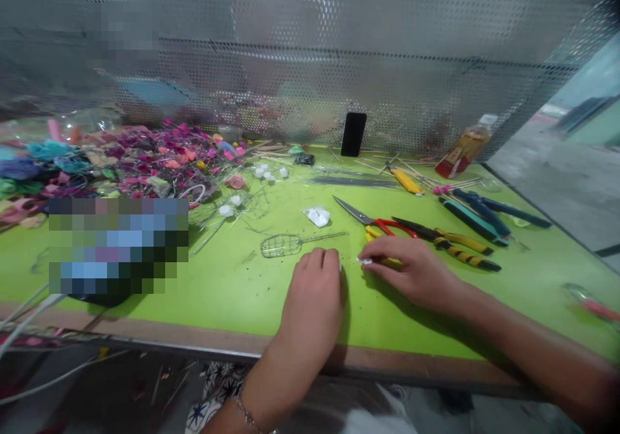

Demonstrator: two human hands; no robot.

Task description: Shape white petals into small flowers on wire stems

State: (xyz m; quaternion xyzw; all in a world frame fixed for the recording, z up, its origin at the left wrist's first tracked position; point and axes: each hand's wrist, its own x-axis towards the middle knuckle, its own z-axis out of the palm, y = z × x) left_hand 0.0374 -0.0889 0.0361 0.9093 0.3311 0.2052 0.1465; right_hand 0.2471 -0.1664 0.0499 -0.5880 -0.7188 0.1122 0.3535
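My right hand (411, 269) pinches a small white piece (364, 261) between thumb and fingertips, low over the green table. My left hand (316, 298) is closed beside it, fingers curled down and turned away; a speck of white shows at its inner edge, but what it grips is hidden. Just beyond the left hand lies a twisted wire frame (281, 245) shaped like a small paddle with a stem. A crumpled white lump (317, 216) rests behind that. Red-handled scissors (372, 219) and yellow-and-black pliers (450, 243) lie close to the right hand.
Colourful flower-like pieces (165, 156) pile up at the back left, near a pixelated box-like object (119, 247). A black phone (354, 134) leans against the perforated metal panel (271, 66). A bottle (465, 146), yellow cutter (407, 181) and dark pliers (479, 211) are at right.
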